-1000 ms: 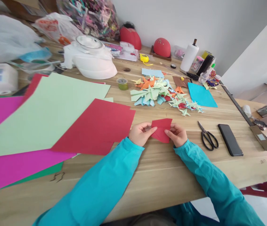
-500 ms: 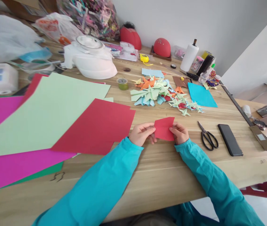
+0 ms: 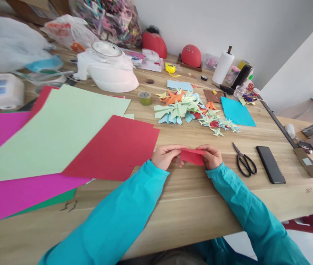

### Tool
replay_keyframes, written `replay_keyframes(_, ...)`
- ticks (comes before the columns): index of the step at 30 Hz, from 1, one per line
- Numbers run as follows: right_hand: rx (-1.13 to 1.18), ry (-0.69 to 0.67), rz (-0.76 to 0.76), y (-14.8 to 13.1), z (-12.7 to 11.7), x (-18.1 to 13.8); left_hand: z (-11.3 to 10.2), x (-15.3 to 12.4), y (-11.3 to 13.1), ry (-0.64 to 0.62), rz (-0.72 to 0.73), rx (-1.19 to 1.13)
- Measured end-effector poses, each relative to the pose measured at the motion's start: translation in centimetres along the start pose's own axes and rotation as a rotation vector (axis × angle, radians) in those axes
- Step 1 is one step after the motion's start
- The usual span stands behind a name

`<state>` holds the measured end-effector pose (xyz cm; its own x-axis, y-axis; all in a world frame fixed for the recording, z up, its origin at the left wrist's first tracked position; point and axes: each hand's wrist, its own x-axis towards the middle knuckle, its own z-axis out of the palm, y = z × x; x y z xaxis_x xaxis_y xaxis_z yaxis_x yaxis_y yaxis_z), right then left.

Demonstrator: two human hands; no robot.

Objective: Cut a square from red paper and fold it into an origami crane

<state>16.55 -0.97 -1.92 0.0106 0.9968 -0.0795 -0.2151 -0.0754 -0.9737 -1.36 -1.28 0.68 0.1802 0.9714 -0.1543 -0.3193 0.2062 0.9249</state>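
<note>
A small piece of red paper point(image 3: 192, 157) is held between my two hands above the wooden table, its upper part bent over toward me. My left hand point(image 3: 166, 156) pinches its left edge, thumb on the near face. At the right edge, my right hand point(image 3: 210, 156) grips the paper, with fingertips along the top fold. Beyond my hands lies a heap of folded paper shapes point(image 3: 175, 109) in green, blue, orange and red. Black-handled scissors point(image 3: 245, 162) rest to the right of my right hand.
Large red sheets point(image 3: 112, 147), a pale green sheet point(image 3: 62, 129) and magenta sheets point(image 3: 29, 195) cover the left side. A phone point(image 3: 270, 164) lies right of the scissors. Behind are a roll of tape point(image 3: 144, 98), a blue paper square point(image 3: 238, 111) and a yellow tape measure point(image 3: 170, 67).
The red paper stood fairly flat and open before; its top half is now folded down toward me. My fingers have shifted to the upper edge. The view has moved slightly.
</note>
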Motion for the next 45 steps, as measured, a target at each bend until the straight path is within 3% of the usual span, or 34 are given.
replay_keyframes(5, 0.036, 0.005, 0.103, -0.55, -0.25, 0.03, 0.29, -0.3, -0.05, -0.078, 0.116, 0.083)
replay_keyframes(9, 0.038, -0.026, 0.07, -0.49, -0.24, 0.16, 0.54, -0.13, -0.5, -0.071, 0.186, 0.101)
replay_keyframes(16, 0.048, -0.175, -0.015, -0.19, -0.12, 0.22, 0.27, 0.13, -0.41, 0.005, 0.158, 0.196)
replay_keyframes(23, -0.228, -0.167, -0.135, -0.41, 0.48, -0.12, 0.42, -0.13, -0.36, -0.036, 0.116, 0.221)
replay_keyframes(34, -0.278, -0.189, -0.113, -0.21, 0.35, -0.08, 0.64, -0.16, -0.35, -0.018, 0.121, 0.186)
replay_keyframes(40, -0.33, -0.186, -0.154, -0.44, 0.45, -0.24, 0.48, -0.17, -0.53, 0.076, 0.171, 0.228)
replay_keyframes(45, -0.365, -0.213, -0.179, -0.39, 0.38, -0.28, 0.42, -0.35, -0.07, 0.036, 0.148, 0.184)
